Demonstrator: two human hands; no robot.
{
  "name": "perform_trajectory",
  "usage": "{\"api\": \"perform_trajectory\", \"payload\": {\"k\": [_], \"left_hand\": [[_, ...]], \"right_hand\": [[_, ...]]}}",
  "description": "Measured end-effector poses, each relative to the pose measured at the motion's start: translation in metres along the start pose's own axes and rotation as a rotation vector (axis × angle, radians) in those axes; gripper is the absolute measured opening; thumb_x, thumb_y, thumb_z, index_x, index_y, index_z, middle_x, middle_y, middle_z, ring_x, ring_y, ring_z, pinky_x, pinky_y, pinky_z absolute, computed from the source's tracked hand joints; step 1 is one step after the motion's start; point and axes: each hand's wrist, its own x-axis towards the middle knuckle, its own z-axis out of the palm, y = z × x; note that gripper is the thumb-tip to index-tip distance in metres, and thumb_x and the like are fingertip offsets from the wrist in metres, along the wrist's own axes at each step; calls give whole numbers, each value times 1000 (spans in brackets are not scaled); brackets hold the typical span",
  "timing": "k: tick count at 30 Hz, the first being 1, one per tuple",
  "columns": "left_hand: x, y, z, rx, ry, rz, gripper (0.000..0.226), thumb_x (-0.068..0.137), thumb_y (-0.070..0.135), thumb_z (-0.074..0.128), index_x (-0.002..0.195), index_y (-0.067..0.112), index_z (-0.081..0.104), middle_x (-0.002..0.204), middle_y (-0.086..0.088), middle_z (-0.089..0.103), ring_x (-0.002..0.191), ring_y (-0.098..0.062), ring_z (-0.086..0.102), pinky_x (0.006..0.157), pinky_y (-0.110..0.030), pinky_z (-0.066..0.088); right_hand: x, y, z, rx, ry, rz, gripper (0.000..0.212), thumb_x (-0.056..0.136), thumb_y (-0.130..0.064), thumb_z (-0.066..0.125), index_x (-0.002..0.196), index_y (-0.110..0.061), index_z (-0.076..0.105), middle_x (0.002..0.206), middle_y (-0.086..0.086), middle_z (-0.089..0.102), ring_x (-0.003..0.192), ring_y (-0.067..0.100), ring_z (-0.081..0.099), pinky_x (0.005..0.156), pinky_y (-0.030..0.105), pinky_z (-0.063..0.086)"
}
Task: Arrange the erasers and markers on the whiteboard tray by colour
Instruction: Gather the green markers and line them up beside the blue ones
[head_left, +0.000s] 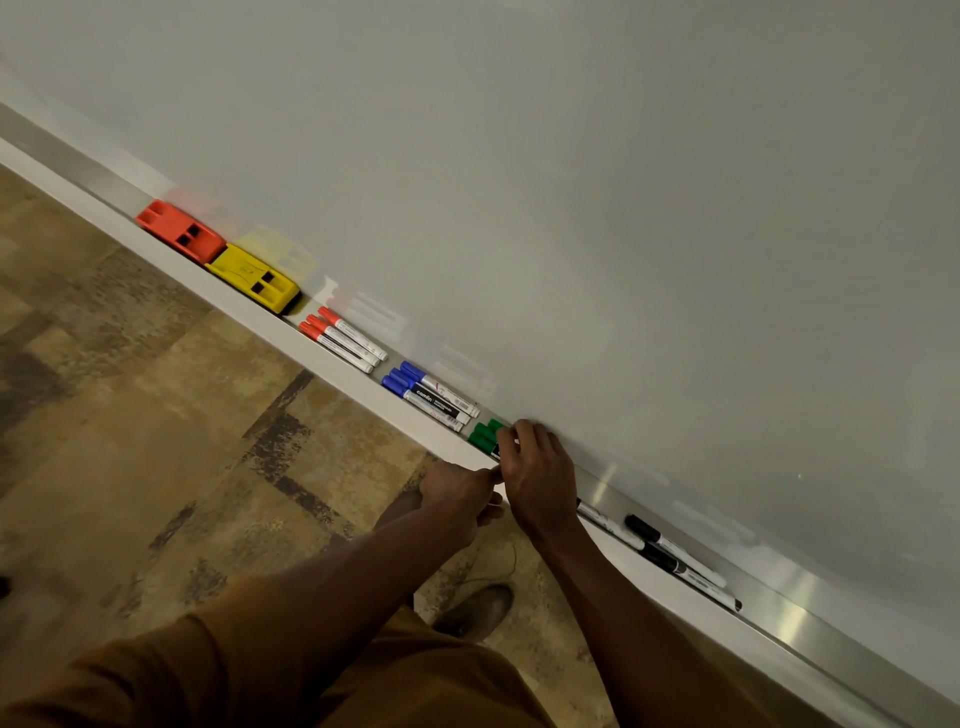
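Along the whiteboard tray lie, from left to right, a red eraser, a yellow eraser, three red-capped markers, three blue-capped markers, green-capped markers and black-capped markers. My right hand rests over the bodies of the green markers, fingers curled down on them, so only their caps show. Just below the tray's front edge, my left hand has its fingers pinched together and touches the right hand. Whether it holds anything is hidden.
The whiteboard fills the upper frame above the tray. Below is a patterned brown floor, with a shoe and a thin cable near it.
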Motion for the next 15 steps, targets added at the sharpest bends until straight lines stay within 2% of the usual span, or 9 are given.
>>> {"api": "perform_trajectory", "payload": {"k": [2, 5, 7, 11, 15], "left_hand": [[0, 0, 0, 6, -1, -3, 27, 90, 17, 84, 84, -6, 73, 76, -19, 78, 70, -29, 80, 67, -41, 67], [1, 1, 0, 21, -7, -5, 28, 89, 19, 86, 81, -3, 71, 75, -17, 77, 61, -26, 77, 66, -41, 67], [0, 1, -1, 32, -16, -7, 28, 89, 21, 85, 81, -2, 71, 78, -18, 77, 61, -26, 75, 72, -43, 67], [0, 1, -3, 39, -16, -2, 31, 89, 22, 85, 88, -7, 73, 84, -21, 79, 79, -34, 81, 78, -49, 68], [0, 1, -5, 51, -25, -1, 31, 90, 22, 85, 87, -7, 74, 83, -21, 79, 80, -35, 81, 78, -51, 68]], "right_hand": [[-2, 1, 1, 31, -25, -1, 14, 92, -14, 69, 100, -3, 74, 98, 15, 74, 86, 28, 74, 72, 38, 64], [-1, 2, 0, 81, -57, 2, 24, 83, -14, 84, 101, -1, 75, 99, 16, 76, 89, 30, 75, 73, 39, 65], [0, 1, -1, 97, -58, -5, 26, 82, -16, 80, 102, 0, 75, 101, 17, 76, 92, 31, 75, 75, 39, 65], [-2, 0, -1, 101, -64, 7, 30, 89, -20, 60, 105, 0, 75, 105, 16, 76, 97, 32, 75, 76, 40, 65], [-3, -2, 2, 100, -87, 27, 28, 88, -20, 66, 107, -2, 75, 108, 16, 75, 101, 32, 73, 77, 40, 64]]}}
